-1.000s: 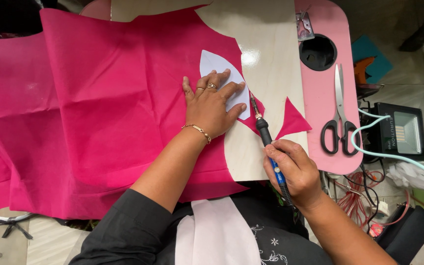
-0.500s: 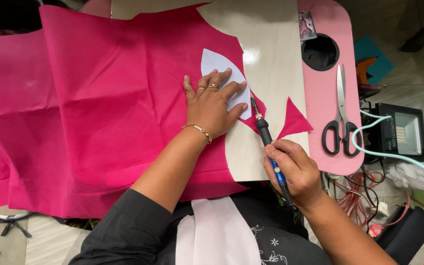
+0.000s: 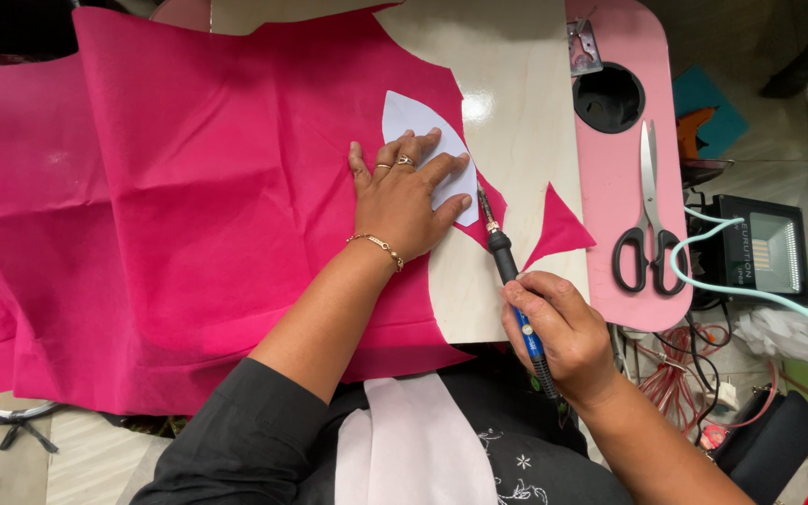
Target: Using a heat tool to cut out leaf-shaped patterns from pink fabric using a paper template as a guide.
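The pink fabric [image 3: 208,215] lay over the worktop's [image 3: 516,112] left side, partly cut along the white paper pattern [image 3: 418,126] pinned flat under the left hand [image 3: 404,201], most of the outline remaining, while the right hand [image 3: 563,332] gripped the hot cutting pen [image 3: 512,281].

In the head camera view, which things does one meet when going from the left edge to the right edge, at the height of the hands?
Pink fabric → left hand pressing the white paper pattern → heat-cutting pen in the right hand → cut pink triangle → black-handled scissors → flat black lamp.
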